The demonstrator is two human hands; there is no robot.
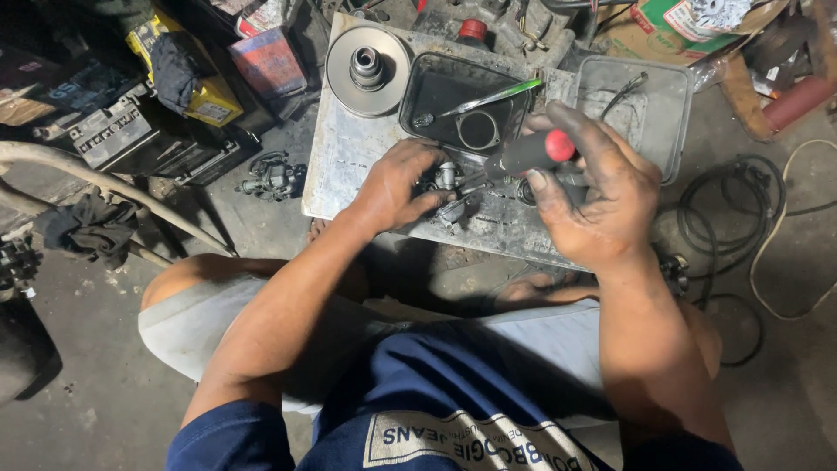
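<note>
My left hand [397, 185] grips a small metal carburettor-like part [450, 181] and holds it down on a scuffed metal plate [349, 157]. In my right hand [602, 192] is a screwdriver with a black and red handle [532, 153]; its shaft points left into the part. Both hands are dark with grease. The part's lower side is hidden under my left fingers.
A black tray [436, 87] holds a green-handled tool [488, 96] and a ring. A round pulley disc [367, 70] lies at the plate's far left corner, a grey tray [649, 109] at the right. Cables [741, 218] coil on the floor to the right; batteries and boxes [122, 122] are at left.
</note>
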